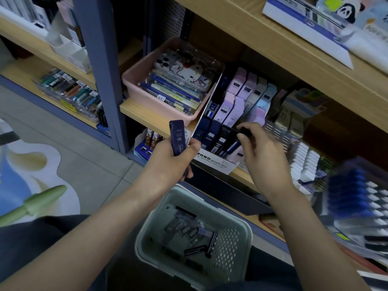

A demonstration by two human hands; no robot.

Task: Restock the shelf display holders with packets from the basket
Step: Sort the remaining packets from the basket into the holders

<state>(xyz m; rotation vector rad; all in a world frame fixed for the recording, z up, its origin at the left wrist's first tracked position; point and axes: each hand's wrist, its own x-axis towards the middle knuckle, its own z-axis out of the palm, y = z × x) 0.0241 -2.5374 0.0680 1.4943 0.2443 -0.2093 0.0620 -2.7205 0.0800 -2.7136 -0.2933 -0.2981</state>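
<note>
My left hand point(174, 162) grips a dark blue lead packet point(178, 137) marked 0.5 HB, held upright in front of the shelf edge. My right hand point(262, 152) pinches a small black packet point(244, 132) over the front row of the white display holder point(212, 160), which holds dark blue, black, pink and pale blue packets in stepped rows. Below, on my lap, sits a grey-green perforated basket point(235, 248) with several dark packets point(197, 234) lying on its bottom.
A pink tray point(134, 80) of pens and a cartoon-cat case stands left of the holder on the wooden shelf point(144, 112). A blue upright post point(100, 66) divides the shelving. More stationery fills the shelves to the right, and the tiled floor lies at left.
</note>
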